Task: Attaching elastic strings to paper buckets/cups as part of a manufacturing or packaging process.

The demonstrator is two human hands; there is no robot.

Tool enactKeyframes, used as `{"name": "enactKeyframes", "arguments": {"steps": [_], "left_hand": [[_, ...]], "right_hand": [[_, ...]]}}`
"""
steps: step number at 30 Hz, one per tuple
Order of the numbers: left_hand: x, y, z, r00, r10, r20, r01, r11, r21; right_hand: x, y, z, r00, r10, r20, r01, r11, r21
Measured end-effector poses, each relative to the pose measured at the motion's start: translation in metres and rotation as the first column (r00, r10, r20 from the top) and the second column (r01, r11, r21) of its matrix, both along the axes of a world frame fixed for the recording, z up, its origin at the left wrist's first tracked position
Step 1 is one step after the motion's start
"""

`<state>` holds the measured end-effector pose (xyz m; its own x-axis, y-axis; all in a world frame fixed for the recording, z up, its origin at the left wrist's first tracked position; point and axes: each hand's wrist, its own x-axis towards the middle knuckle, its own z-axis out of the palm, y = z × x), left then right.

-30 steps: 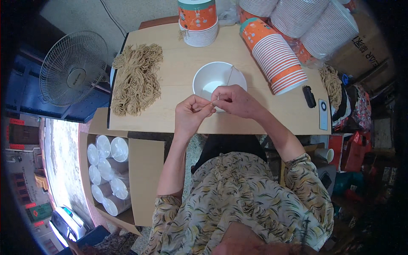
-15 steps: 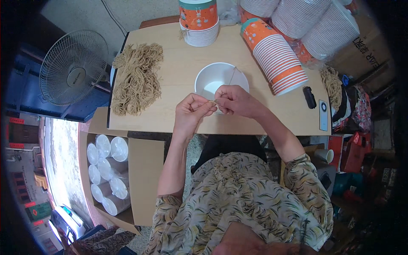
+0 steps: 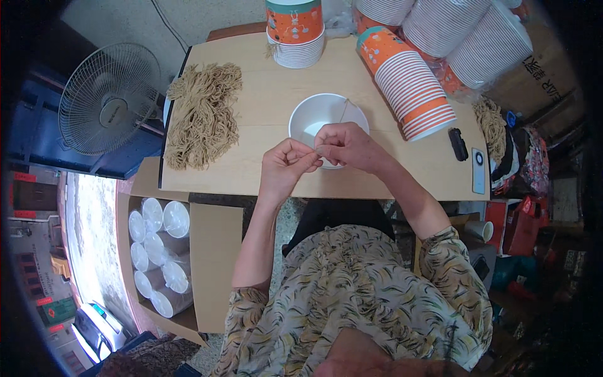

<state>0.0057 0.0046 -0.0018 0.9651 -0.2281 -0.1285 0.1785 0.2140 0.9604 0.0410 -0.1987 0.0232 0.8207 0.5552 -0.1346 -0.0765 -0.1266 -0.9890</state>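
A white round paper bucket [image 3: 299,114] stands at the table's near middle, its mouth facing up. A thin tan string [image 3: 343,112] hangs over its far right rim and runs down inside toward my right hand [image 3: 349,148]. Above the bucket's near rim, my left hand [image 3: 282,168] and right hand meet, thumbs and forefingers pinched together on the string's end. The fingers cover most of that end, so its exact shape is hidden. To the left lies a thick bundle of tan strings [image 3: 202,119].
Orange-printed bucket stacks stand at the back [image 3: 295,38] and lie tilted at right [image 3: 411,88], beside bagged stacks [image 3: 487,50]. A phone [image 3: 478,171] and a black object [image 3: 458,144] lie at the right edge. Left are a fan [image 3: 110,100] and a carton [image 3: 217,264] of clear-wrapped stacks.
My fingertips have shifted slightly and closed tighter around the string's end; the short piece that showed between them is now mostly covered. The bucket stays in place.
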Motion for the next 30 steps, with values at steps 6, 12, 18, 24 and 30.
{"name": "enactKeyframes", "arguments": {"steps": [6,12,18,24,30], "left_hand": [[-0.0004,-0.0005,0.0008,1.0,-0.004,0.016,0.005,0.999,-0.042],[0.0003,-0.0005,-0.0007,1.0,-0.012,0.023,0.013,0.999,-0.042],[0.0003,0.0001,0.0005,0.999,-0.033,-0.013,0.032,0.995,-0.09],[0.0004,0.0002,-0.0013,0.998,-0.043,-0.044,0.034,0.985,-0.171],[0.0015,-0.0001,-0.0022,0.998,-0.053,-0.041,0.048,0.992,-0.114]], "right_hand": [[0.001,0.0006,-0.0044,0.998,-0.008,-0.067,0.01,1.0,0.021],[0.0013,0.0008,-0.0088,0.992,-0.079,-0.102,0.088,0.993,0.084],[0.0018,0.0001,-0.0078,0.985,-0.103,-0.137,0.112,0.992,0.059],[0.0038,-0.0027,-0.006,0.976,-0.092,-0.199,0.117,0.986,0.118],[0.0022,-0.0009,-0.0044,0.983,-0.108,-0.149,0.118,0.991,0.061]]}}
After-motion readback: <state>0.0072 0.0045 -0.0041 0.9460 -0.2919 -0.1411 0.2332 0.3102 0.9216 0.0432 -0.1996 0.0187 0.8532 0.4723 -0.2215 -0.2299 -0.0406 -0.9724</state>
